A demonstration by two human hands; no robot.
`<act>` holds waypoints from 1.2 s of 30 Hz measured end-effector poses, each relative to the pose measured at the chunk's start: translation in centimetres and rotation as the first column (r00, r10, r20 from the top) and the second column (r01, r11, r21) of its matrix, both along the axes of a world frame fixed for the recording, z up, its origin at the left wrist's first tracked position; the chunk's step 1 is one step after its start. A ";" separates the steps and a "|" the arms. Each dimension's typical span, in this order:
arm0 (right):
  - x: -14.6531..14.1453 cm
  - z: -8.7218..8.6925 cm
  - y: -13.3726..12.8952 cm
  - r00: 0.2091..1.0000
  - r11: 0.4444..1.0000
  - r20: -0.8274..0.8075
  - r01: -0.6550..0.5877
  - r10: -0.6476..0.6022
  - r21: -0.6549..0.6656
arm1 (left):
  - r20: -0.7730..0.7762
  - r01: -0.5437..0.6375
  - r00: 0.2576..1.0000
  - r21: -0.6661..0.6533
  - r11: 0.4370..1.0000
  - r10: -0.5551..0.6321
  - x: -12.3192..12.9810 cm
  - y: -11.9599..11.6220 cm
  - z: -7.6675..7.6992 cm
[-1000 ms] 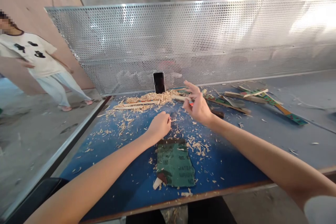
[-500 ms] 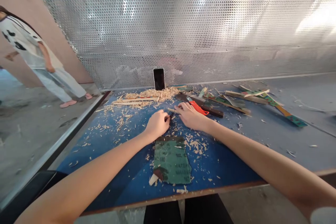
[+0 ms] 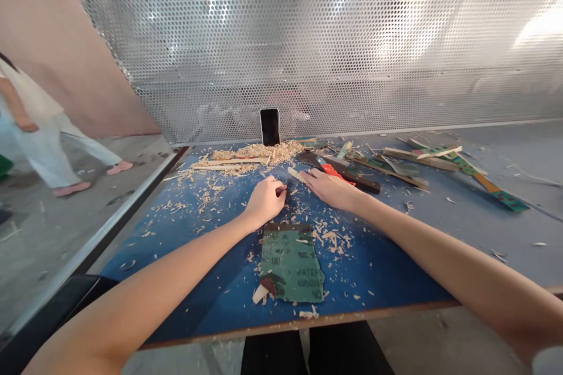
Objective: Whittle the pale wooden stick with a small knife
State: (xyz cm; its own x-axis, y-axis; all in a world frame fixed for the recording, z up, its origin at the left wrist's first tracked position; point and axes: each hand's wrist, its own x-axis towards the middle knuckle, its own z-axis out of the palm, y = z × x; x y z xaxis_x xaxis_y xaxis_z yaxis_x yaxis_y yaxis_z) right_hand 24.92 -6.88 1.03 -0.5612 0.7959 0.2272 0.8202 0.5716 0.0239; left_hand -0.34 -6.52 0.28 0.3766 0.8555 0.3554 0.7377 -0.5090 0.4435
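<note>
Perforated metal sheeting (image 3: pixel 246 58) rises behind a blue-topped desk (image 3: pixel 211 304) in a concrete-floored room, where a phone (image 3: pixel 270 127) stands upright near the panel's lower edge. Pale wood shavings (image 3: pixel 281 153) bank up around the phone's base and scatter in front of it across the blue surface. Working bare-handed, a person keeps the left hand (image 3: pixel 266 200) on the near side of the phone, fingers curled in and the grip closed; whether anything is tucked inside it, an onlooker cannot tell. To the right of the phone and nearer the worker, the right hand (image 3: pixel 328 187) lies low over the desk, its narrow grip holding a pale wooden strip (image 3: pixel 296 174) whose free end points toward the left and away from the worker. Just beyond that hand, right of the phone, sit a red-orange object (image 3: pixel 338 173) and a dark-handled tool (image 3: pixel 367 185); wood pieces with patterned faces (image 3: pixel 488 187) lie farther right. Directly in front of the phone, close to the near edge, rests a torn green sheet of abrasive paper (image 3: pixel 292 269). Well left of the phone, a second person (image 3: pixel 48 129) in light trousers strides across the floor.
</note>
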 end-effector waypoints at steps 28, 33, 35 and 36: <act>-3.8 2.9 -3.5 0.953 0.985 0.270 0.160 -0.137 -0.067 | -0.054 0.006 0.999 -0.005 1.000 -0.006 0.1 -0.1 0.5; -3.3 2.7 -3.1 0.945 0.980 0.273 0.197 -0.182 -0.029 | -0.070 0.009 0.997 0.001 1.000 -0.009 0.1 -0.1 0.6; -3.5 2.5 -3.2 0.943 0.972 0.252 0.233 -0.217 -0.037 | -0.080 -0.004 0.997 -0.013 1.000 0.003 0.1 -0.2 0.8; -3.6 2.4 -3.4 0.943 0.967 0.238 0.250 -0.233 -0.046 | -0.084 -0.015 0.996 -0.024 1.000 0.013 0.2 -0.3 0.9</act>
